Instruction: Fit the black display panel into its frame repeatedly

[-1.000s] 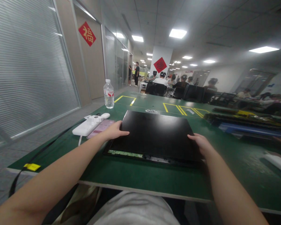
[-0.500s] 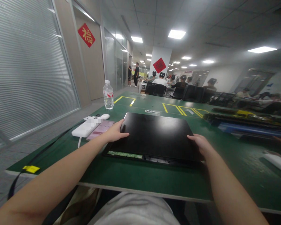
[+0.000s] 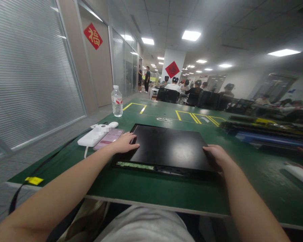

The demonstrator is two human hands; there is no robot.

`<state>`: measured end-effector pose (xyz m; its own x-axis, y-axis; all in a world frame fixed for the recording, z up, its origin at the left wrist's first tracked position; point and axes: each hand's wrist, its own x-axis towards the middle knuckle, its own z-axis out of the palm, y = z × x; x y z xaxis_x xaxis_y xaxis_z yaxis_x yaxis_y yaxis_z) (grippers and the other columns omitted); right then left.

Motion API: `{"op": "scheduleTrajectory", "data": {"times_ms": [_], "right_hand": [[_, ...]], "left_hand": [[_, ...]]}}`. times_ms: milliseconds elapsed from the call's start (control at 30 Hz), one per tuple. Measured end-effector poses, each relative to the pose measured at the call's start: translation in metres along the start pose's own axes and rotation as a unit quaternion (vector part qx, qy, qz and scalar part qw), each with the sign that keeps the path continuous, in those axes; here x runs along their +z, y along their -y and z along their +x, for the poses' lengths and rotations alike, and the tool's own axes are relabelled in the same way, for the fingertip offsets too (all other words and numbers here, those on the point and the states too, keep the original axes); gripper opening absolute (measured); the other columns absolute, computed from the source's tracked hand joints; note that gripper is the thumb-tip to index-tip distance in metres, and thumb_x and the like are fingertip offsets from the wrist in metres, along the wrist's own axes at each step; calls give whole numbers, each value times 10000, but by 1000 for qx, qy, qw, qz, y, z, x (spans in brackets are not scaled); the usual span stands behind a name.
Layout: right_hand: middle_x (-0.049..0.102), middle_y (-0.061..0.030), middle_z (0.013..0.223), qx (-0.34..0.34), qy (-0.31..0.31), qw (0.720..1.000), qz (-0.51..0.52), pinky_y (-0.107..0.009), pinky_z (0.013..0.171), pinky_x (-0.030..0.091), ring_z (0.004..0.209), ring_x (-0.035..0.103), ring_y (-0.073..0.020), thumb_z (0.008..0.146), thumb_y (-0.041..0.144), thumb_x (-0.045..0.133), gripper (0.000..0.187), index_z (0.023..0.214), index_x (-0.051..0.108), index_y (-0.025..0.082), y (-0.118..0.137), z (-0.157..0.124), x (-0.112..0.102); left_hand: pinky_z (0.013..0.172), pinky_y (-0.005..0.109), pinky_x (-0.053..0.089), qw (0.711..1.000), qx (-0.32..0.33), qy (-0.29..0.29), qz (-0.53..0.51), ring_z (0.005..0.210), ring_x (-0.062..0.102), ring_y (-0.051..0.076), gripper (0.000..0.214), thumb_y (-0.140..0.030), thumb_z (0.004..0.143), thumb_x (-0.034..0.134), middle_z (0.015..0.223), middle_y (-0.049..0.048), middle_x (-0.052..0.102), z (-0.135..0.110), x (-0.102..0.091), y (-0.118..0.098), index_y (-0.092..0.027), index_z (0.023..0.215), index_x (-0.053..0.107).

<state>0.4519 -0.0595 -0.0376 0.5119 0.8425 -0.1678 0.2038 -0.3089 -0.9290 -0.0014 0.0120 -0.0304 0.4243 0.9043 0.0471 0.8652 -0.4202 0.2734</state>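
A flat black display panel (image 3: 168, 148) lies on the green table (image 3: 151, 191), inside a dark frame with a green circuit strip (image 3: 135, 165) along its near edge. My left hand (image 3: 123, 143) grips the panel's left edge, fingers curled on top. At the right edge, my right hand (image 3: 217, 155) holds the panel the same way. The panel lies almost flat in the frame.
A white power bank (image 3: 94, 135), a pink phone (image 3: 109, 137) and a white mouse (image 3: 113, 124) lie left of the panel. A water bottle (image 3: 116, 101) stands beyond them. More panels (image 3: 265, 132) lie at the right. Several people sit at the far end.
The panel's far edge was lifted and has come down, so it now lies nearly flat in the frame. Both hands have stayed on its side edges.
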Motion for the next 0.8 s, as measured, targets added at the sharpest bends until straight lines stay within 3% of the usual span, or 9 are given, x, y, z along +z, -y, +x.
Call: {"op": "scheduleTrajectory", "data": {"times_ms": [200,333,600,800], "right_hand": [[725,-80,668,-1,-15,1000,1,-329,575,518,642,696,-257,684,203,736,226,901,784,162,-3,3,-2],[719,-71,662,-6,-24,1000,-14,-329,581,520,656,692,-258,647,172,713,250,886,788,177,-5,11,-5],[698,-53,628,-16,22,1000,15,-326,568,519,629,681,-248,622,143,630,245,823,762,184,-4,6,-1],[708,-58,641,1,41,998,37,-325,563,518,590,666,-236,648,99,629,318,926,761,174,0,0,3]], "left_hand": [[1212,459,278,1000,12,0,5,1502,349,356,731,-595,882,524,1540,205,509,2,2,3,-108,1427,557],[1220,442,265,1000,11,5,13,1507,339,356,763,-603,887,514,1550,219,491,3,3,4,-83,1446,539],[1208,491,280,1000,5,0,7,1512,320,379,757,-579,886,507,1591,240,421,3,6,4,-93,1465,517],[1206,489,282,1000,7,-2,6,1520,304,371,751,-579,887,489,1618,242,371,1,6,3,-107,1471,513]]}}
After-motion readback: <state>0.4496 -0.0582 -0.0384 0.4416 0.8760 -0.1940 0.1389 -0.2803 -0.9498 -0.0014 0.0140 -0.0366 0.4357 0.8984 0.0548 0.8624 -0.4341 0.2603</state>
